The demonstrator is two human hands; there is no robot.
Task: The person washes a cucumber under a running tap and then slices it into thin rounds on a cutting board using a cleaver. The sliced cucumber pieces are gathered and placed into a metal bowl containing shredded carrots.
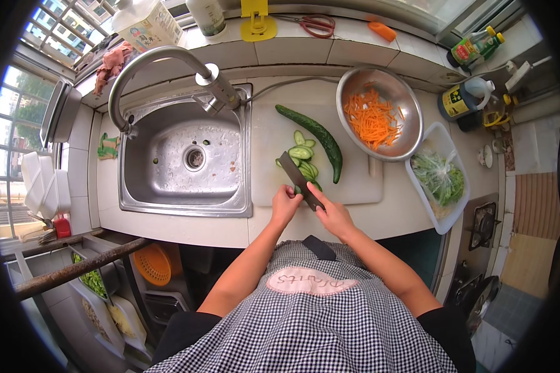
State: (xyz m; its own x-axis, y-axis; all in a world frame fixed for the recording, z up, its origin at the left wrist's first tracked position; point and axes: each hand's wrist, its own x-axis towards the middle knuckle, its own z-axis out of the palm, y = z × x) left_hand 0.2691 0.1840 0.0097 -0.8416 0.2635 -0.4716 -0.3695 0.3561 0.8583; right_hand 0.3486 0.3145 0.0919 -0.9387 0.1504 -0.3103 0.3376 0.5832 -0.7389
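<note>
My right hand (333, 217) is closed around the near end of a kitchen knife (297, 175), its blade lying diagonally over cut cucumber. My left hand (287, 201) pinches a small green cucumber piece (298, 190) at the blade's left side. Oval cucumber slices (301, 152) are heaped beyond and beside the blade on a white cutting board (354, 191); the blade hides some of them. A whole curved cucumber (324, 135) lies to the right of the slices. Shredded carrot (372, 119) fills part of a steel bowl (417, 112) at the board's far right corner.
A steel sink (168, 186) with a curved faucet (156, 53) adjoins the board's left side. Right of the board stands a white plastic basket (441, 224) with bagged greens (441, 175). Red-handled scissors (318, 25) and an orange peeler-like object (381, 31) lie on the ledge.
</note>
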